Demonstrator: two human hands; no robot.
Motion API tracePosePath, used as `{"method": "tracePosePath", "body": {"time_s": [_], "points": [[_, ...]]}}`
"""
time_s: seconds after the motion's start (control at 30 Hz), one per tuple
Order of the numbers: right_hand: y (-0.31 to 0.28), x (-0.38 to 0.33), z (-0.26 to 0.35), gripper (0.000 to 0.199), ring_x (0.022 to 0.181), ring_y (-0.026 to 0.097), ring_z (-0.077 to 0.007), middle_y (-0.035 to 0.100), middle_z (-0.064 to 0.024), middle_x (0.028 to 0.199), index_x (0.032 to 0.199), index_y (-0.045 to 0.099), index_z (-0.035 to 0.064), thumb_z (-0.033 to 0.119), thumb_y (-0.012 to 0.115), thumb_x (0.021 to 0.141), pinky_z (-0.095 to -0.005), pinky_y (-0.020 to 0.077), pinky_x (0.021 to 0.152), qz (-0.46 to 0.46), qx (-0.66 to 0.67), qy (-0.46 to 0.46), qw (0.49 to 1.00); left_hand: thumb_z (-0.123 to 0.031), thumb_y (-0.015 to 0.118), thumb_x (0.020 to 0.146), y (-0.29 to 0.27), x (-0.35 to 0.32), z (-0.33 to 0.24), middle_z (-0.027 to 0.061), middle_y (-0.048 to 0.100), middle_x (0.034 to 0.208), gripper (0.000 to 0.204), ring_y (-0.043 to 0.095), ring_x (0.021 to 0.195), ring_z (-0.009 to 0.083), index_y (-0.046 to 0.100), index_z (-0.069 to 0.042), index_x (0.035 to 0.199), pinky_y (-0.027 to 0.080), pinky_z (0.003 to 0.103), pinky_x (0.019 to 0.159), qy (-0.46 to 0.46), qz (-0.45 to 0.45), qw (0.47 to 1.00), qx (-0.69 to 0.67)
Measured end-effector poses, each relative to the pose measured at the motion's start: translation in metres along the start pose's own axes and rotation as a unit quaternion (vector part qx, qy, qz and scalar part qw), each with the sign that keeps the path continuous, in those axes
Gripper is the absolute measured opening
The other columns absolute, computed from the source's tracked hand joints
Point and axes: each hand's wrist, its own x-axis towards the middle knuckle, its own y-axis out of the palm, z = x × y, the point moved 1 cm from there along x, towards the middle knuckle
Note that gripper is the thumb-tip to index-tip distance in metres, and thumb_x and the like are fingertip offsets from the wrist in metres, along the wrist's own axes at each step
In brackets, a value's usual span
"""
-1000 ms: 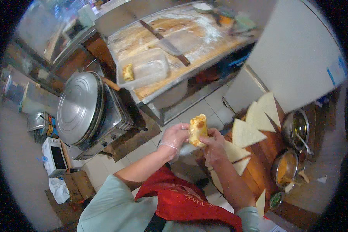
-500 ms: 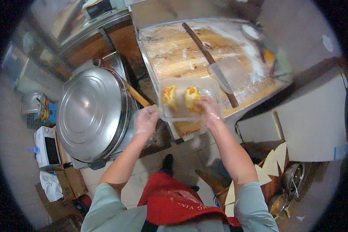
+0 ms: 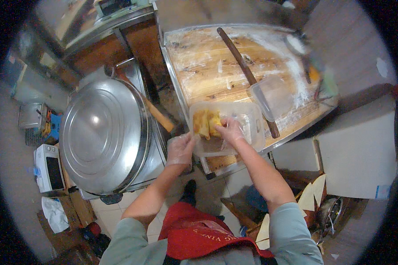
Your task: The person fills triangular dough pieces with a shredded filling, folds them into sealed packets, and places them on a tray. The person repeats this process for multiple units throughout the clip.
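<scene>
My left hand (image 3: 180, 149), in a clear plastic glove, is closed on the near left edge of a clear plastic container (image 3: 254, 126). Inside, toward the left, lie two golden-brown folded pieces of pancake, the left piece (image 3: 200, 123) and the right piece (image 3: 214, 120), side by side and touching. The gloved fingers of my right hand (image 3: 231, 130) reach into the container and pinch the right piece. The container is over the near left part of a floured wooden board (image 3: 194, 75); whether it rests there I cannot tell.
A dark rolling pin (image 3: 239, 59) lies across the board, with a clear plastic lid (image 3: 276, 95) over its lower part. On the left, a large round steel lid (image 3: 101, 132) covers a round cooker, beside a wooden handle (image 3: 160, 115). A white microwave (image 3: 49, 168) stands farther left.
My right hand has moved the right piece leftward against the other one. The container and both hands now appear slightly lower and farther right in the picture.
</scene>
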Motion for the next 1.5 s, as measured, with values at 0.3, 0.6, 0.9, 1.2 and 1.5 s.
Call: {"method": "tracePosePath", "body": {"time_s": [0.3,0.6,0.9,1.2,1.5], "points": [[-0.008,-0.009,0.021,0.034,0.081,0.066,-0.0393,0.066,-0.0254,0.085,0.092,0.072,0.0048,0.034,0.06,0.082,-0.0481,0.0509,0.076,0.001,-0.115,-0.082,0.99,-0.015,0.061,0.089,0.009,-0.002,0.019,0.0166,0.066,0.082,0.024,0.066,0.079,0.0215,0.067,-0.002,0.109,0.049,0.035,0.074,0.01,-0.036,0.998,-0.042],[-0.115,-0.117,0.055,0.044,0.096,0.069,-0.026,0.071,-0.0148,0.103,0.119,0.065,0.0046,0.036,0.068,0.088,-0.0359,0.053,0.086,-0.089,0.122,-0.037,0.988,-0.015,0.068,0.09,0.008,-0.036,-0.058,0.0075,0.063,0.116,0.038,0.061,0.103,0.0213,0.06,0.0,0.123,0.049,0.036,0.091,-0.002,-0.154,0.923,-0.352],[-0.148,-0.357,0.002,0.027,0.077,0.063,-0.0336,0.062,-0.017,0.084,0.101,0.062,0.0014,0.024,0.067,0.087,-0.0423,0.0513,0.068,-0.105,0.059,-0.243,0.963,-0.031,0.066,0.093,0.172,-0.156,-0.137,0.0134,0.059,0.127,0.052,0.055,0.118,0.0227,0.053,0.002,0.131,0.043,0.035,0.103,0.013,-0.007,0.994,-0.106],[-0.15,-0.556,-0.092,0.013,0.073,0.061,-0.0311,0.06,-0.0143,0.082,0.093,0.063,-0.002,0.007,0.065,0.083,-0.0414,0.0499,0.063,-0.299,0.02,-0.38,0.875,-0.052,0.057,0.094,0.304,-0.324,-0.187,0.0113,0.028,0.157,0.071,0.039,0.136,0.0346,0.03,-0.02,0.152,0.04,0.049,0.104,-0.045,0.393,0.849,-0.35],[-0.211,-0.668,-0.215,0.033,0.095,0.064,-0.0195,0.066,-0.009,0.103,0.116,0.064,0.0012,0.027,0.058,0.096,-0.0331,0.0542,0.077,-0.529,0.449,0.103,0.712,-0.031,0.067,0.091,0.342,-0.422,-0.216,0.0038,0.065,0.082,0.027,0.061,0.075,0.0135,0.063,-0.005,0.092,0.052,0.031,0.072,0.072,0.564,0.822,-0.034]]}}
